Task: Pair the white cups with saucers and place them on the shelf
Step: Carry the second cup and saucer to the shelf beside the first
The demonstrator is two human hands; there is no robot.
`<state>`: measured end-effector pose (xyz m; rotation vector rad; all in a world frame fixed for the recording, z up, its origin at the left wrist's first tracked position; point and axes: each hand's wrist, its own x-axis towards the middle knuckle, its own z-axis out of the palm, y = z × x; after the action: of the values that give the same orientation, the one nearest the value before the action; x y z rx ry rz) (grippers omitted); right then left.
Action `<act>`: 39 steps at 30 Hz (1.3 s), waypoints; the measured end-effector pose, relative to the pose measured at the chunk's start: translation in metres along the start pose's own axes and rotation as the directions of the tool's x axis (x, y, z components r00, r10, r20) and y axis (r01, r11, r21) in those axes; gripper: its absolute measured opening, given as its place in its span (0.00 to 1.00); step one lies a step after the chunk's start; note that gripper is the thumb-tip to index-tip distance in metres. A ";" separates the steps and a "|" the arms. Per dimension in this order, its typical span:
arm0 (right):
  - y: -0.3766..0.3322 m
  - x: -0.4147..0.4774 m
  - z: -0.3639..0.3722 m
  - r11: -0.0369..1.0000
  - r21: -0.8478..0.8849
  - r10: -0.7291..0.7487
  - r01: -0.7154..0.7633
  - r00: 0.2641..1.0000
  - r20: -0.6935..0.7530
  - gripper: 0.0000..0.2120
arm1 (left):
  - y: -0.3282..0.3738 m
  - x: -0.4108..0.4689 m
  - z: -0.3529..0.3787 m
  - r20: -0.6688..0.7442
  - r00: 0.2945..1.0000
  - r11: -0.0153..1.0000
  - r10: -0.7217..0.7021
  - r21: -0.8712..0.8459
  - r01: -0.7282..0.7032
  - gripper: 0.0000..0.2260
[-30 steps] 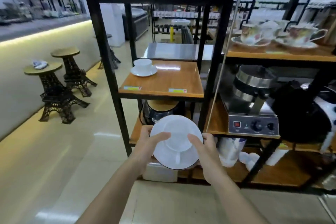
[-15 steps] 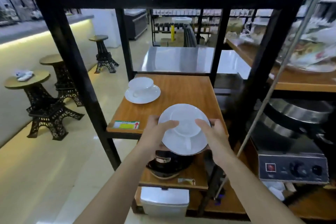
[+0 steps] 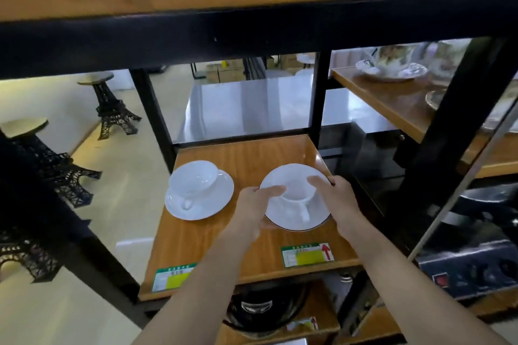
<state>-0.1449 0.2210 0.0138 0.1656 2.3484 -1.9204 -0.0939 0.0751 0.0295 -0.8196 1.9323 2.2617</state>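
Observation:
A white cup sits on a white saucer that both my hands hold over the right half of the wooden shelf. My left hand grips the saucer's left rim with the thumb on the cup's edge. On the right rim is my right hand, its fingers resting on the cup. I cannot tell whether the saucer touches the shelf. A second white cup stands on its saucer on the left half of the same shelf.
Black frame posts and a thick crossbar surround the shelf. Patterned cups and plates stand on the right-hand shelf. A dark pot sits below, an appliance with knobs at lower right. Tower-shaped stools stand left.
My hands have carried the cup and saucer forward from the shelf's front edge to over its right half, beside the other set. The view has moved closer to the shelf.

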 end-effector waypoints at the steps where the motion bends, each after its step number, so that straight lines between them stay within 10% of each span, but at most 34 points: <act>1: 0.001 0.008 0.002 1.000 -0.018 0.003 -0.003 1.000 -0.006 0.22 | 0.001 0.008 0.001 0.002 1.000 1.000 -0.009 0.002 0.009 0.18; 22: 0.008 0.086 0.018 0.981 -0.191 0.028 -0.018 0.998 0.051 0.19 | 0.019 0.069 0.020 -0.190 0.980 0.995 -0.061 0.062 0.074 0.21; 31: 0.008 0.081 0.016 0.962 -0.272 -0.007 0.029 0.997 0.081 0.30 | 0.019 0.068 0.013 -0.223 0.964 0.884 0.145 0.467 -0.025 0.34; 39: -0.002 0.060 0.009 0.980 -0.109 -0.162 0.167 0.985 0.055 0.22 | 0.019 0.047 0.015 -0.231 0.949 0.969 0.216 0.172 -0.179 0.24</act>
<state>-0.2040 0.2130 0.0055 -0.0835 2.5034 -1.8294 -0.1471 0.0714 0.0279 -0.9699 2.3616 2.1695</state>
